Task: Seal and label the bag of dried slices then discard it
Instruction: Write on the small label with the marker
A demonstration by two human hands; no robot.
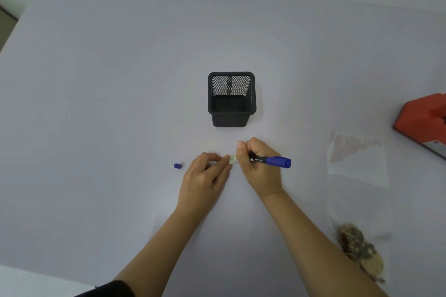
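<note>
Clear bag (pixel 359 190) flat on the pale table (pixel 120 79), far over on the right side, just past the right arm. Dried slices (pixel 359 251) bunched in the near end of it, brown and dark. Far end of the bag see-through and mostly bare, with a faint pink patch inside. Cannot tell whether the top is closed. Small label (pixel 233 159) in the middle of the table, white with tiny print, too small to read. Pinched at its left edge by the left hand (pixel 205 176), fingertips tight on it. Touched at its right edge by the right hand (pixel 259 166), curled tight around a blue marker (pixel 270 160). Marker's thick blue end sticking out to the right, tip hidden under the fingers. Little blue cap (pixel 177 165) alone on the table, left of the left hand, not touching it. Black mesh cup (pixel 231 99) standing upright just beyond the hands, open at the top. Orange machine (pixel 424 123) at the right edge, partly cut off, near the far end of the bag.
</note>
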